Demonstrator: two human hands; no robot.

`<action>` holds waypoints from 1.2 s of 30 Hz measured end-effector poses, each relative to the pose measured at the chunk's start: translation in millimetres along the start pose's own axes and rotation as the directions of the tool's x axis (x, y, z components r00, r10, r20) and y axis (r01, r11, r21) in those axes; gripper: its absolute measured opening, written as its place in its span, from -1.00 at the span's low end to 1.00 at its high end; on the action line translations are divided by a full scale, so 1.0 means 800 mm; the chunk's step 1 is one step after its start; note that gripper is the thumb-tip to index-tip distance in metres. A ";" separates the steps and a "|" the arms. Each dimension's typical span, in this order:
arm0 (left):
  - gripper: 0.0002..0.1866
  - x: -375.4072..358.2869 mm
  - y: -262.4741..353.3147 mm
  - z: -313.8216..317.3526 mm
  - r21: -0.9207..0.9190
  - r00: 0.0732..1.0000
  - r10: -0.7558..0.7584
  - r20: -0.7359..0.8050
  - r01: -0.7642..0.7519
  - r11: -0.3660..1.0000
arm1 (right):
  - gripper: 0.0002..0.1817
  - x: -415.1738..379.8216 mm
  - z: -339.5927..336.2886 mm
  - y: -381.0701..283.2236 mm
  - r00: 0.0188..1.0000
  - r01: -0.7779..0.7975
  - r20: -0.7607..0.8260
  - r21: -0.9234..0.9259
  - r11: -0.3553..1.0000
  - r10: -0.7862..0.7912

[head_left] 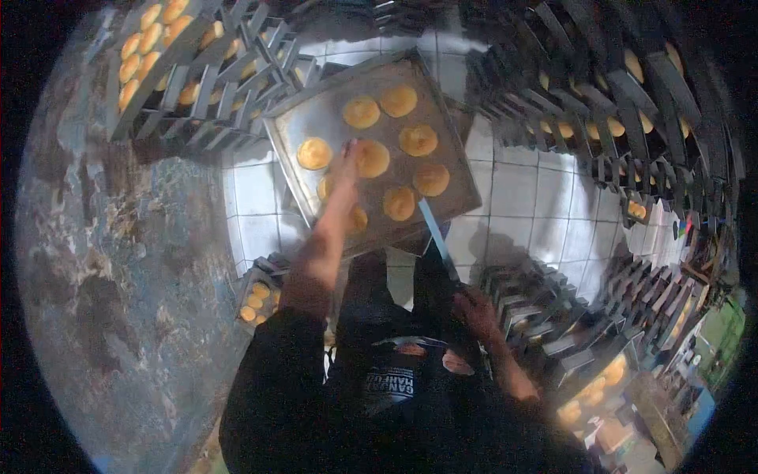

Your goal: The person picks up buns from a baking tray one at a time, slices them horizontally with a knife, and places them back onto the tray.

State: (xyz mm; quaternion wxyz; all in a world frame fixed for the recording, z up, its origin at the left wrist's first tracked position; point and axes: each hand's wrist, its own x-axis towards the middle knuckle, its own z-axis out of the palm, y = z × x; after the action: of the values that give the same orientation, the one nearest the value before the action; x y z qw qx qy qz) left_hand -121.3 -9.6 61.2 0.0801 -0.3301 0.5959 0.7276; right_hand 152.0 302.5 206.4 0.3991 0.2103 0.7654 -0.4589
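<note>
A large metal baking tray (442, 201) bears several round golden buns. Over the tray, my left hand (346, 167) is right at the left edge of a bun (371, 159) near the middle; its fingers are blurred. Another bun (314, 153) lies to the left of that hand, while my forearm partly covers two more. Lower down, my right hand (476, 313) is closed around the dark handle of a long flat-bladed spatula (434, 229). The blade points up toward the tray, its tip close to a bun (399, 203) near the front edge.
Stacked trays of buns (229, 75) stand at the upper left. More tray stacks (600, 103) rise at the upper right, with another stack (545, 320) at the lower right. A small tray of buns (257, 303) sits lower left. White tiles (521, 189) cover the floor.
</note>
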 end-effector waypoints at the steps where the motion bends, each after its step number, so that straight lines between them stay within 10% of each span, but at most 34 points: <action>1: -0.45 0.017 -0.012 -0.004 0.269 0.996 0.091 -0.001 -0.088 0.959 | -0.66 0.004 0.003 0.016 0.984 0.154 -0.086 -0.025 0.988 -0.156; 3: -0.55 0.040 -0.047 -0.014 0.646 0.734 0.663 0.148 -0.579 0.497 | -0.65 -0.005 0.004 0.042 0.942 0.285 -0.170 -0.059 0.957 -0.291; 8: -0.54 -0.019 -0.053 0.058 0.687 0.755 0.425 0.499 -0.644 0.336 | -0.65 -0.010 -0.013 0.051 0.996 -0.018 -0.069 0.496 0.868 0.060; 10: -0.53 -0.042 -0.073 0.092 0.666 0.702 0.332 0.630 -0.708 0.234 | -0.68 0.000 -0.023 0.054 0.988 0.065 -0.149 0.272 0.960 -0.025; 12: -0.43 -0.073 -0.078 0.123 0.616 0.874 0.259 0.410 -0.475 0.628 | -0.71 -0.002 -0.029 0.057 0.970 0.129 -0.211 0.018 0.991 -0.122; 15: -0.32 -0.055 -0.116 0.140 0.651 0.908 0.122 0.401 -0.376 0.660 | -0.73 -0.015 -0.036 0.058 0.977 0.095 -0.196 0.764 0.638 0.088; 19: -0.22 -0.084 -0.096 0.155 0.845 0.879 0.024 0.475 -0.464 0.268 | -0.69 -0.014 -0.055 0.059 0.966 0.198 -0.233 0.374 0.906 -0.115; 26: -0.33 -0.148 -0.020 0.149 0.182 0.911 0.054 0.409 -0.140 0.973 | -0.64 -0.021 -0.086 -0.037 0.907 0.394 -0.306 0.375 0.839 -0.289; 30: -0.34 -0.177 0.076 0.101 -0.432 0.850 0.186 0.493 0.053 0.900 | -0.63 -0.013 -0.091 -0.127 0.847 0.521 -0.299 0.309 0.796 -0.439; 34: -0.40 -0.188 0.163 0.047 -0.566 0.881 0.212 0.424 0.074 0.821 | -0.62 -0.021 -0.070 -0.222 0.895 0.446 -0.127 0.317 0.837 -0.429; 36: -0.47 -0.200 0.205 0.028 -0.626 0.955 0.127 0.267 0.072 0.776 | -0.61 -0.007 -0.042 -0.251 0.730 0.683 -0.208 0.177 0.709 -0.651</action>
State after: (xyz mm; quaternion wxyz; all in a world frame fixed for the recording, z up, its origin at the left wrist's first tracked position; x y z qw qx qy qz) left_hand -90.5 10.3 288.5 0.0422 -0.2166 0.3044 0.9266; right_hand 3.2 233.7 327.3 0.1265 -0.0047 0.7521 -0.6468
